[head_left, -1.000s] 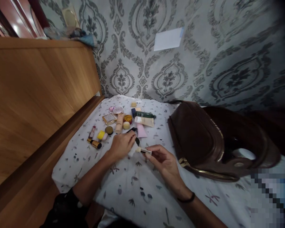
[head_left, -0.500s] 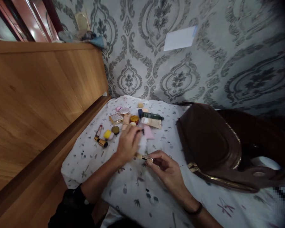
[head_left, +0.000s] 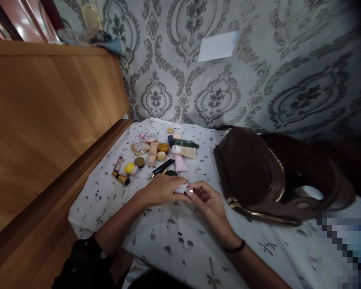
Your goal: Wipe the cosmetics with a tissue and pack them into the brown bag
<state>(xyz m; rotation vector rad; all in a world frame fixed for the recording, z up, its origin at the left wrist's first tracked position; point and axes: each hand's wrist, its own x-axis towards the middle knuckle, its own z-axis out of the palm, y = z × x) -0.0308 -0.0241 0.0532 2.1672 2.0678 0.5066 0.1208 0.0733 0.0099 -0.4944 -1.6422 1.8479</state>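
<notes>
A small silver-ended cylinder (head_left: 190, 191) is being pinched by the right hand (head_left: 209, 200), the left hand (head_left: 161, 190) holding a soft white tissue (head_left: 182, 187) against it, while a slim glossy black tube (head_left: 162, 167) is lying just beyond the left hand.

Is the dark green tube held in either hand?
No, the dark green tube lies beside a beige tube, beyond the left hand and the right hand.

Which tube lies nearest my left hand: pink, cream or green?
The pink tube, lying just beyond your left hand; the cream tube and green tube lie farther back, toward the wall.
</notes>
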